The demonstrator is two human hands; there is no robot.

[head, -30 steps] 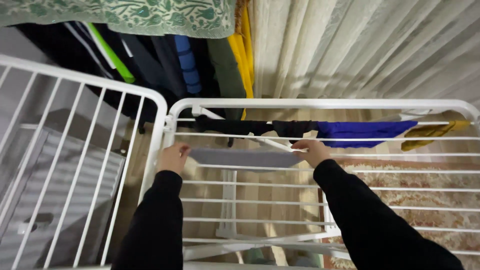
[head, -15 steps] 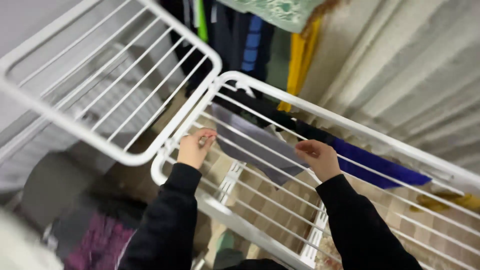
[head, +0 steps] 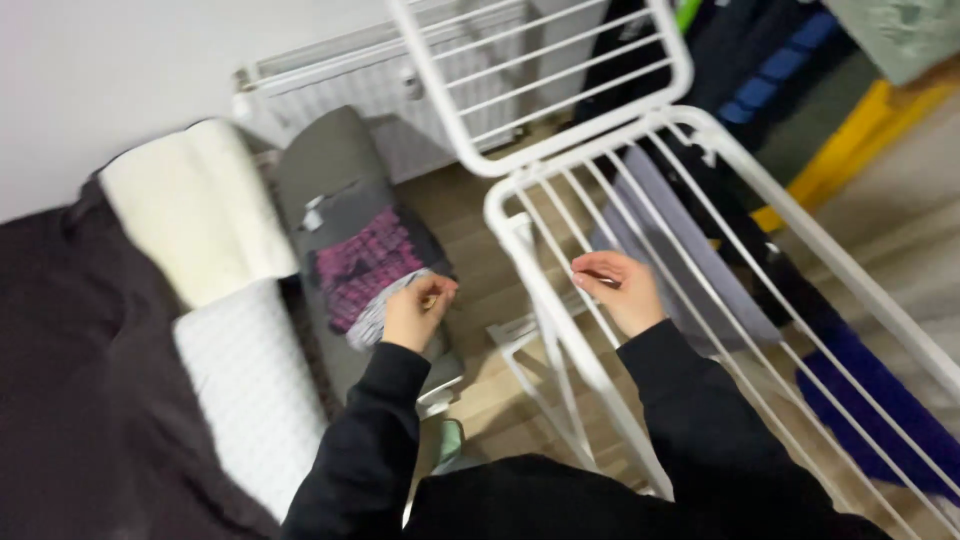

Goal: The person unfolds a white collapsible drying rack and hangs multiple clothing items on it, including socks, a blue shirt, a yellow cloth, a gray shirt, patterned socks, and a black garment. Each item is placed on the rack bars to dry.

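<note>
- While the left hand (head: 418, 310) pinches a small cloth (head: 385, 308) shut, left of the drying rack (head: 560, 300), the cloth hangs down.
- Right hand (head: 622, 292) rests half-curled on the rack's wires, holding nothing, beside a grey cloth (head: 680, 260).
- Left hand is nearer the small cloth.

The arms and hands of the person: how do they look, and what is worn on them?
Both arms are covered by long black sleeves of a plain, soft-looking top, with no visible print or stripes. The sleeves end at the wrists. The left hand and the right hand are bare: no gloves, and no watch or ring can be seen.
</note>
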